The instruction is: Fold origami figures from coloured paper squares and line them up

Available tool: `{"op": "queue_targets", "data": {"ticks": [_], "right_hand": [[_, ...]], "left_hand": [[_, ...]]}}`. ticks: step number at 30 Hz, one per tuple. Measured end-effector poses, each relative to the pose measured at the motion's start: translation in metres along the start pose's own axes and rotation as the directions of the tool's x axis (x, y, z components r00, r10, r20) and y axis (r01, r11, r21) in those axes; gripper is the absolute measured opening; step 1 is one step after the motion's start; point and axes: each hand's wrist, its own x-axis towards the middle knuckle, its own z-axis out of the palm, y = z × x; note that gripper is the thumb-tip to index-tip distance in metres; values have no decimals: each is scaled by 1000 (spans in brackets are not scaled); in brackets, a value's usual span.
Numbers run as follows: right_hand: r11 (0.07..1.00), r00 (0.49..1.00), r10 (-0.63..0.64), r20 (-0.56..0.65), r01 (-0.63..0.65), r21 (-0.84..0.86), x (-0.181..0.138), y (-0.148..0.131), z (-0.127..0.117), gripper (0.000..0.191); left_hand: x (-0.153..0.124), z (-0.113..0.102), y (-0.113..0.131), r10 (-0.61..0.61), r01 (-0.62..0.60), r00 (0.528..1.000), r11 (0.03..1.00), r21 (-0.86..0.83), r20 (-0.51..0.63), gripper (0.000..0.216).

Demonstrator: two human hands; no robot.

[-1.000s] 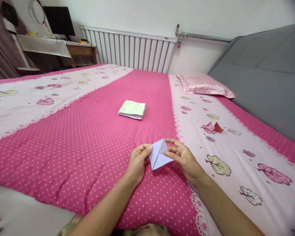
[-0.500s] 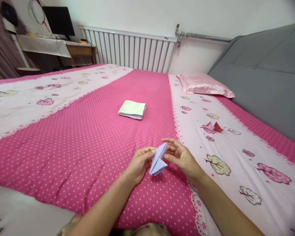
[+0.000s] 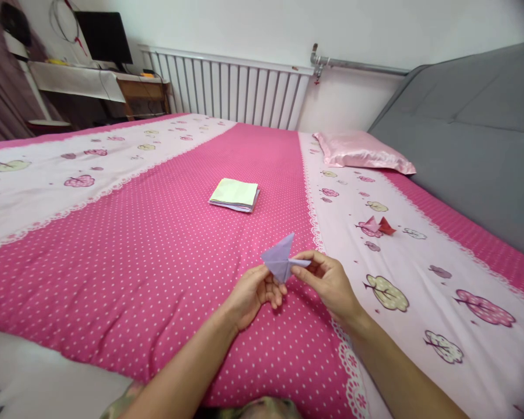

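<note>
A folded lilac paper piece (image 3: pixel 282 259) is held up just above the pink dotted bedspread (image 3: pixel 157 244). My left hand (image 3: pixel 253 294) pinches it from below on the left, fingers curled under the fold. My right hand (image 3: pixel 327 282) pinches its right tip between thumb and fingers. One pointed flap of the paper stands upward. Farther up the bed lies a stack of square paper sheets (image 3: pixel 236 194) with a pale yellow-green sheet on top.
Two small folded paper figures, pink and red (image 3: pixel 376 226), lie on the white printed strip to the right. A pink pillow (image 3: pixel 360 151) lies by the grey headboard (image 3: pixel 471 139). A radiator (image 3: pixel 227 87) and a desk (image 3: pixel 96 81) with a monitor stand beyond the bed.
Both hands have turned the lilac paper from a flat kite shape facing me to a raised fold with a flap pointing up; it has lifted slightly.
</note>
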Motion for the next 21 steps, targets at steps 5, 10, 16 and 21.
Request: {"op": "queue_targets", "data": {"ticks": [5,10,16,21], "right_hand": [[999,998,36,-60,-34,35,1,4,0,23],[1000,998,20,-56,-20,-8,1,4,1,20],[997,1000,-3,-23,1,-76,-2,1,2,20],[993,999,-42,-26,39,-109,-3,-3,0,34]], "left_hand": [[0,4,0,157,-158,987,987,-28,-18,36],[-1,7,-1,277,-265,956,956,126,-93,23],[1,7,-4,303,-276,943,943,184,-137,21],[0,6,-4,283,-258,950,950,177,-131,19]]}}
